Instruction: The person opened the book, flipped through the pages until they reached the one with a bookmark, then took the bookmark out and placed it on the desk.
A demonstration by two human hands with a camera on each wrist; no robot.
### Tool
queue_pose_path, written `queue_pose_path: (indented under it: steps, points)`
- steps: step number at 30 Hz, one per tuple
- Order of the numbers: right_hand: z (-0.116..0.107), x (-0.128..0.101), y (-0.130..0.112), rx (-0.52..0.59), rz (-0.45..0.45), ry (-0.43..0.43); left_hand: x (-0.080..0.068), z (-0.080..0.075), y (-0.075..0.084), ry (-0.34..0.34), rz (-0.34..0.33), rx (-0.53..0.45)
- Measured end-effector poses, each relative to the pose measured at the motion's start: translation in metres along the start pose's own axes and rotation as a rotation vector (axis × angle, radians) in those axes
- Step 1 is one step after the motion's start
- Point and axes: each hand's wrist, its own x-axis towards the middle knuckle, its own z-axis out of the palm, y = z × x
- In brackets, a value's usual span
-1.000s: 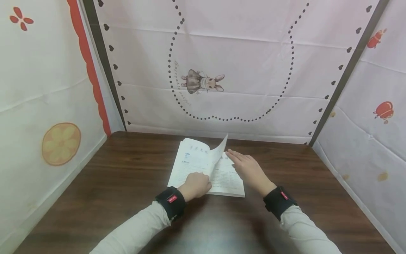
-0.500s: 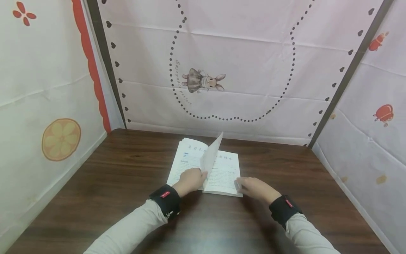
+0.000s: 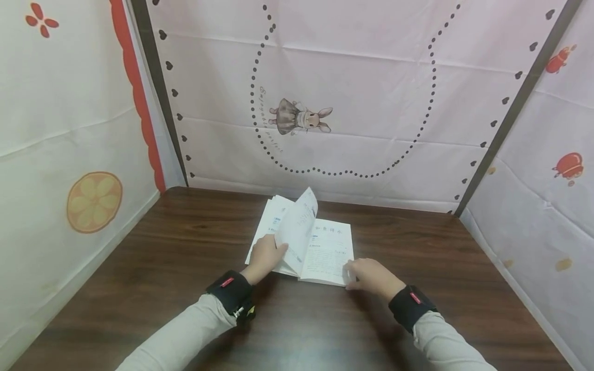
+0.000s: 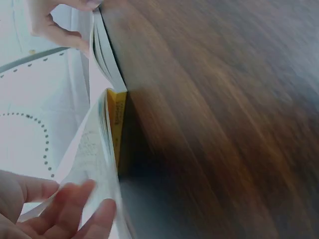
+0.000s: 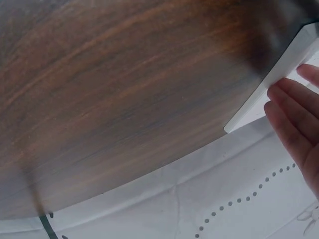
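A book (image 3: 330,252) lies open on the dark wooden table, its printed right page showing. One page (image 3: 299,232) stands raised and bowed over the left half. My left hand (image 3: 265,256) pinches this page near its outer edge, with the thumb on one side and the fingers on the other in the left wrist view. The book's yellow spine (image 4: 118,117) shows there too. At the lower right edge of the book, my right hand (image 3: 372,275) touches the page edges, its fingers (image 5: 294,107) fairly straight in the right wrist view.
The brown table (image 3: 315,330) extends around the book on all sides. Behind it hangs a pale cloth (image 3: 366,113) with a rabbit print, and more printed cloth (image 3: 60,154) stands to the left and right.
My left hand has moved left, drawing the raised page over toward the left half. My right hand came down from the upper right page to the book's lower right edge.
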Motion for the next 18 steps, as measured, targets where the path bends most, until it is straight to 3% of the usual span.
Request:
queue_pose_path:
  steps: [4,11,15,18]
  points:
    - [-0.002,0.003,0.002,0.029,0.02,-0.042,0.001,-0.002,-0.004,0.048,0.046,0.022]
    - [-0.009,0.003,0.002,0.083,0.023,-0.092,-0.001,-0.002,-0.007,0.034,0.115,0.087]
    - [-0.014,0.002,0.002,0.079,0.004,-0.107,-0.001,-0.001,-0.007,0.069,0.156,0.249]
    - [-0.017,0.002,0.002,0.076,0.0,-0.097,0.0,-0.002,-0.006,0.087,0.228,0.38]
